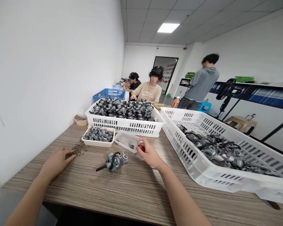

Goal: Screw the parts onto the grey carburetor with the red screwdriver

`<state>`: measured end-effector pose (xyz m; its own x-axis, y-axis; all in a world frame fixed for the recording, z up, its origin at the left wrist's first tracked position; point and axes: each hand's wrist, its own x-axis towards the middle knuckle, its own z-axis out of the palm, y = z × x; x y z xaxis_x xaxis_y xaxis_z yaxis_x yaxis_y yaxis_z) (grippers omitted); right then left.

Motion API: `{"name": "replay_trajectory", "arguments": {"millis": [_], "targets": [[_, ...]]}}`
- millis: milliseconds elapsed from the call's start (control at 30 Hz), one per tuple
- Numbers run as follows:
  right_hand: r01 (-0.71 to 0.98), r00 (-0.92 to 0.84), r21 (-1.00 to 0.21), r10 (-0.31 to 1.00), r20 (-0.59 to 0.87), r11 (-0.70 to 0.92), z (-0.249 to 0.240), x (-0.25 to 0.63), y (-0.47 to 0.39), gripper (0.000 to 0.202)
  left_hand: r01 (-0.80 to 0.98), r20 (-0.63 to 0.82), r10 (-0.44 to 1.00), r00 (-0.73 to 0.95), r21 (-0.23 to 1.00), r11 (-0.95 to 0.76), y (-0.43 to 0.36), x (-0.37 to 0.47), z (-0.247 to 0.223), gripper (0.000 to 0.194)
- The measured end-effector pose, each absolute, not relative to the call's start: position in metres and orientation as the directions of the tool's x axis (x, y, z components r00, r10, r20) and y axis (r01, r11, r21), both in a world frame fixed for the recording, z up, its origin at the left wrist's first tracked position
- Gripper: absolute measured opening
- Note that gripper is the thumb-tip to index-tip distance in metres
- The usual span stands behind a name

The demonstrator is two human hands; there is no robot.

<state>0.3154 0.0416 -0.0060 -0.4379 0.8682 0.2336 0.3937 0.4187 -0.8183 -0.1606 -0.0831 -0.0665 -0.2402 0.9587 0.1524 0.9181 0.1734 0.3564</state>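
On the table lies a carburetor [115, 161] with a black hose, between my two hands. My left hand [56, 161] rests at a loose pile of small screws [77, 149], thumb and fingers apart, fingertips touching the pile's near edge. My right hand [149, 153] is closed around a red object [141, 147], mostly hidden by the fingers; its kind cannot be made out. Just left of that hand is a clear plastic tray [124, 140] with a few small dark parts. A cream tray [101, 143] full of small grey metal parts stands behind the screws.
A white crate [122, 125] packed with carburetors stands behind the trays. Another white crate [186, 163], partly filled with carburetors, takes up the right. A blue crate [106, 93] and small tan bowl [81, 121] are near the wall. Several people [147, 91] are beyond.
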Motion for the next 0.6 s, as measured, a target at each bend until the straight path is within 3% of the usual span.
{"name": "replay_trajectory", "arguments": {"millis": [300, 600], "targets": [[0.412, -0.461, -0.810, 0.862, 0.210, 0.417, -0.012, 0.320, 0.047, 0.044, 0.953, 0.256, 0.947, -0.193, 0.278, 0.120, -0.079, -0.161, -0.079, 0.055], [0.426, -0.441, -0.800, 0.869, 0.223, 0.422, -0.013, 0.325, 0.046, 0.044, 0.942, 0.395, 0.888, -0.234, 0.319, 0.106, -0.081, -0.157, -0.102, 0.049]]}}
